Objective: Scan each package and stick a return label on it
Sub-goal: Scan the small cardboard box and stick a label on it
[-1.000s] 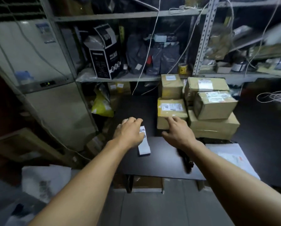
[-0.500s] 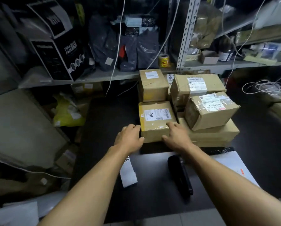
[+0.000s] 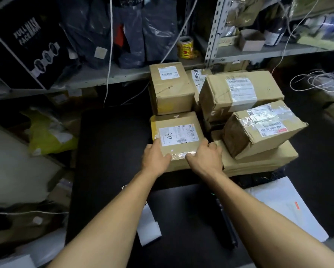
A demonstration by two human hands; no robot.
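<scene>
The box (image 3: 176,140) marked "06" sits on the dark worktop (image 3: 112,144), at the front of a cluster of cartons, and both hands are on its near end. The left hand (image 3: 156,158) wraps the near left corner, its fingers (image 3: 157,142) reaching up onto the top face beside the shipping label, thumb on the taped edge. The right hand (image 3: 205,159) holds the near right corner, fingers (image 3: 207,145) curled over the edge into the narrow gap against the flat carton (image 3: 259,161) just to their right.

That gap looks like the main risk: pulling the box out could drag the flat carton, and the tilted parcel (image 3: 263,132) resting on it might slide off. The glossy tape under the thumbs may let the grip slip. Below the wrists, a label strip (image 3: 148,227) and what looks like the scanner (image 3: 227,223) lie in the likely path of the box and could be knocked or covered.
</scene>
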